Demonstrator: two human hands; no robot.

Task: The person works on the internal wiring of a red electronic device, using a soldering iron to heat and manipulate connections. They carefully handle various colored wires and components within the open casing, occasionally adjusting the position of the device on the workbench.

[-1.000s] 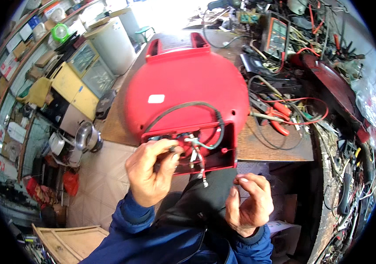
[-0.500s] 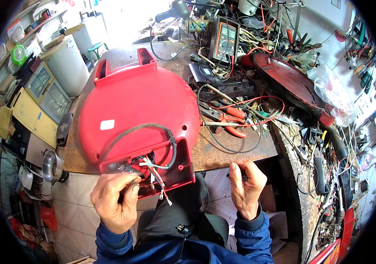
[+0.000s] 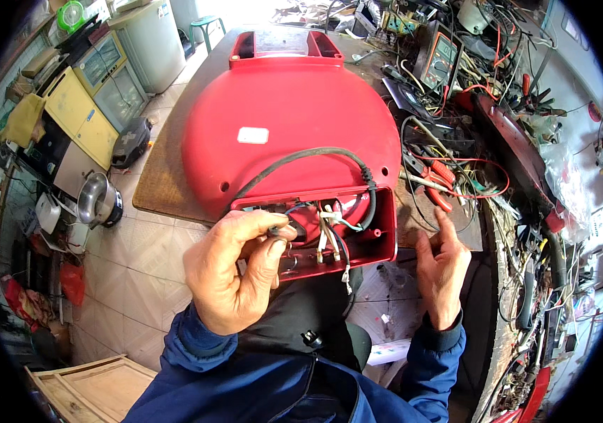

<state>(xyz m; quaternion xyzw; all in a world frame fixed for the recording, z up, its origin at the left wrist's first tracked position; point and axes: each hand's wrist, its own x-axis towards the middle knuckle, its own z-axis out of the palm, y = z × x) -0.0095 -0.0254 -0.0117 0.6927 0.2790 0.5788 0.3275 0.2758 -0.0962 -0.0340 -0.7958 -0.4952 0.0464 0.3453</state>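
Pinching, apparently, a dark part [image 3: 274, 231] with left hand [image 3: 229, 278] by red housing [image 3: 287, 99]. Holding right hand [image 3: 444, 273] unclenched near red-handled pliers [image 3: 438, 196].

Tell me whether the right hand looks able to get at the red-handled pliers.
Likely yes: the right hand seems empty and close to the red-handled pliers, with nothing apparent between them.
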